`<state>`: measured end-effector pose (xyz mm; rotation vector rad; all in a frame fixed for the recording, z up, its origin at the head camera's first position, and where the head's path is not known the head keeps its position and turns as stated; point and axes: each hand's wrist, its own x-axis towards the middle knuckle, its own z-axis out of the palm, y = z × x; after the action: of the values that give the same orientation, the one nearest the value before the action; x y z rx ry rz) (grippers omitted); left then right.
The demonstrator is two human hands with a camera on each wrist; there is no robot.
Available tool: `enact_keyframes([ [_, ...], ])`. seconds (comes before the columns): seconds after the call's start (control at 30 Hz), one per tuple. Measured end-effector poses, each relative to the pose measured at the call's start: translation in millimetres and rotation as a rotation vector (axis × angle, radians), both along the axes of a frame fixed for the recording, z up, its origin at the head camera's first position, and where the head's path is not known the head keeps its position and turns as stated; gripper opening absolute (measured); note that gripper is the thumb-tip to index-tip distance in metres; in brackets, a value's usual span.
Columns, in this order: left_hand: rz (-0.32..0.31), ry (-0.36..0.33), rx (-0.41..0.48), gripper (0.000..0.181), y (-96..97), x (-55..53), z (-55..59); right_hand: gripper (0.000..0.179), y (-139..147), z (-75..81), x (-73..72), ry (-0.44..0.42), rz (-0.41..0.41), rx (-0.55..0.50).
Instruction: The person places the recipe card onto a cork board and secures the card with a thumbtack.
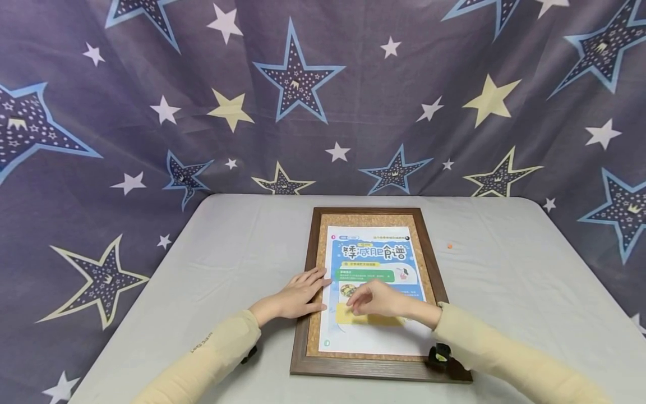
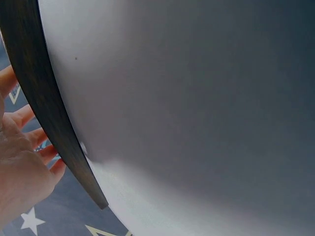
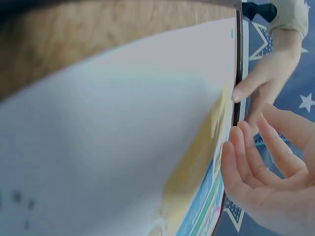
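A cork board (image 1: 314, 336) with a dark brown wooden frame (image 1: 353, 367) lies on the table. On it is a printed sheet (image 1: 373, 339) with blue, green and yellow areas. Small round pins show at its corners: pink (image 1: 333, 237), black (image 1: 407, 238) and teal (image 1: 326, 343); my right forearm overlaps the lower right. My left hand (image 1: 298, 294) rests with spread fingers across the frame's left side, its fingertips at the sheet's edge. Above the yellow block hovers my right hand (image 1: 373, 298), fingers loosely bent; the right wrist view shows nothing held between them.
A small orange piece (image 1: 450, 246) lies on the pale grey tablecloth (image 1: 515, 269), right of the board. Behind the table hangs a dark curtain (image 1: 353, 123) printed with stars.
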<state>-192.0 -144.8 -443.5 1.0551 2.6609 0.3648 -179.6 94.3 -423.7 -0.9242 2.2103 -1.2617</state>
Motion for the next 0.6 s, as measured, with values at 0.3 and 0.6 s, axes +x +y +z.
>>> enact_keyframes([
  [0.3,-0.004,0.004,-0.004,0.058,-0.2,0.4,0.1,0.018,22,5.7,-8.1,0.043,-0.077,0.031],
  [0.6,-0.001,0.008,-0.009,0.058,-0.1,0.4,-0.4,0.021,47,9.2,-20.4,0.094,-0.179,0.084],
])
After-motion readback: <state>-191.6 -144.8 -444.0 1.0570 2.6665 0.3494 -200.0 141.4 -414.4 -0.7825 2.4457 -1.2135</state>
